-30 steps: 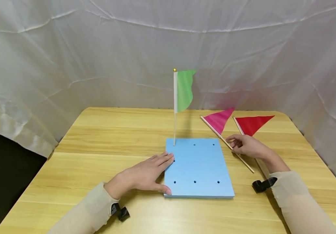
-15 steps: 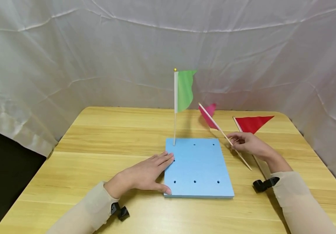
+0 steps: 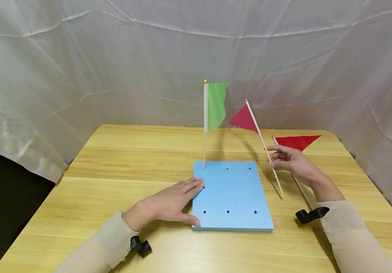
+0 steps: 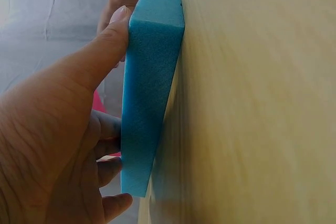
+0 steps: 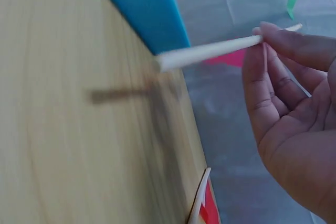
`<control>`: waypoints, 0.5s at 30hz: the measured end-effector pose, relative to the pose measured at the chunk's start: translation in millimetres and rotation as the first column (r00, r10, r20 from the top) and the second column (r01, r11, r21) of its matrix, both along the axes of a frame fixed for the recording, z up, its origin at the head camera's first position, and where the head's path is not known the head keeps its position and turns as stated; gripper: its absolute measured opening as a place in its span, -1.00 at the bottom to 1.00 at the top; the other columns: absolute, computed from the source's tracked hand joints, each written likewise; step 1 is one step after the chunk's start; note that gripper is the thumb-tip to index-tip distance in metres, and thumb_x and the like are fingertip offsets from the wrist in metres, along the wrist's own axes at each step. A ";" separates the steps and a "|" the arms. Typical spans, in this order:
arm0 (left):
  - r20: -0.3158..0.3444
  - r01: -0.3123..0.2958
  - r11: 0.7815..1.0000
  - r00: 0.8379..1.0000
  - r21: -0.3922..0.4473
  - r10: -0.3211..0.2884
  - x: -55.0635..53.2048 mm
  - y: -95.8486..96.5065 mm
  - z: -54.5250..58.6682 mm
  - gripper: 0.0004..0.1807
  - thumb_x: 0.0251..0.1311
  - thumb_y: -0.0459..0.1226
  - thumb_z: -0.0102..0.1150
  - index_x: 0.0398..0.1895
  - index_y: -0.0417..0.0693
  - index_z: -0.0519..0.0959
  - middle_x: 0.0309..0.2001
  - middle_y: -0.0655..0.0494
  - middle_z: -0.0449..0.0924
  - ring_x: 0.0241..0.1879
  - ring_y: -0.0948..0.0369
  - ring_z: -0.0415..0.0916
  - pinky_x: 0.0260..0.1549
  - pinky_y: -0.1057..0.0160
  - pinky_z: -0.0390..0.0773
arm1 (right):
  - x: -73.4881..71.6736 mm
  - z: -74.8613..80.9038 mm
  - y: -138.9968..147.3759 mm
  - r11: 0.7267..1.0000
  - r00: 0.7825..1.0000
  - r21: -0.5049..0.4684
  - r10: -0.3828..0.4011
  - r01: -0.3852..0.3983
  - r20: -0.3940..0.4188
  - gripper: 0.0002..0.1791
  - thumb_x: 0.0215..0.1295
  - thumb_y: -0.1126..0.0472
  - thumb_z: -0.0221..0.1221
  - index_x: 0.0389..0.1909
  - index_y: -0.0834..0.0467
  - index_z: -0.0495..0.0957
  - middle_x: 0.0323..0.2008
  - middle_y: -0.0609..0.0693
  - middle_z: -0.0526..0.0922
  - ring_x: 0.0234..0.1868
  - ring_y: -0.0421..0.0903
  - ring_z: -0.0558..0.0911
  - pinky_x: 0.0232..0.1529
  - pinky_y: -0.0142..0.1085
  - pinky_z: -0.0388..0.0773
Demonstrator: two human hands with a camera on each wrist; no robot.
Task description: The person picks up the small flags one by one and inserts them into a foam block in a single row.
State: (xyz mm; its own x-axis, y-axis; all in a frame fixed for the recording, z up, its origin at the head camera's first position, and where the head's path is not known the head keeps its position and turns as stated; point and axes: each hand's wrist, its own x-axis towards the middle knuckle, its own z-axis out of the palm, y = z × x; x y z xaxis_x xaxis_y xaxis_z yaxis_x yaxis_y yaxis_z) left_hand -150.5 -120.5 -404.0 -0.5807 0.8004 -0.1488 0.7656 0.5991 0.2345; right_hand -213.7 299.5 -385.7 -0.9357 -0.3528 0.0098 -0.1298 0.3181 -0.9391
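Note:
My left hand (image 3: 172,201) rests with straight fingers on the left edge of a light blue foam board (image 3: 233,193) with several small holes. In the left wrist view the thumb touches the top near a corner of the board (image 4: 152,77). My right hand (image 3: 295,163) pinches the stick of a pink triangular flag (image 3: 245,119) between thumb and fingers, right of the board. The flag tilts, its gold-tipped top leaning left. In the right wrist view the stick's lower end (image 5: 173,60) points away from the fingers, over the table. A green flag (image 3: 216,106) stands upright in the board's back-left hole.
A red triangular flag (image 3: 298,142) lies on the wooden table (image 3: 114,159), its stick running partly beneath my right hand and wrist. Pale curtains (image 3: 168,57) hang behind the table and at both sides.
The pink flag has risen from lying on the table to a steeper tilt, its cloth now hanging to the left. My right hand has shifted slightly; my left stays in place.

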 end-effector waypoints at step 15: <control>0.009 -0.004 1.000 1.000 0.001 0.004 0.2 -0.2 0.7 0.19 0.09 0.52 -0.24 0.59 -0.05 -0.20 0.57 0.07 -0.27 0.53 0.13 -0.37 0.46 0.07 -0.09 | 8.4 12.3 -17.0 0.914 1.000 -0.406 0.000 0.011 0.026 -0.50 0.32 0.50 0.15 0.26 0.13 0.44 -0.17 0.06 0.60 -0.23 -0.12 0.68 -0.10 -0.31 0.66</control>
State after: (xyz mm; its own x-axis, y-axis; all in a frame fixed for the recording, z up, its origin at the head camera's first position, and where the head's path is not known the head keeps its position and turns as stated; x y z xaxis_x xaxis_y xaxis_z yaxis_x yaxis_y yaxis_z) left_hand -150.3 -120.7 -403.3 -0.5824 0.7984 -0.1528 0.7613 0.6016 0.2417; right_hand -205.3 282.5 -373.4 -0.9395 -0.3179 0.1280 -0.1041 -0.0912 -0.9904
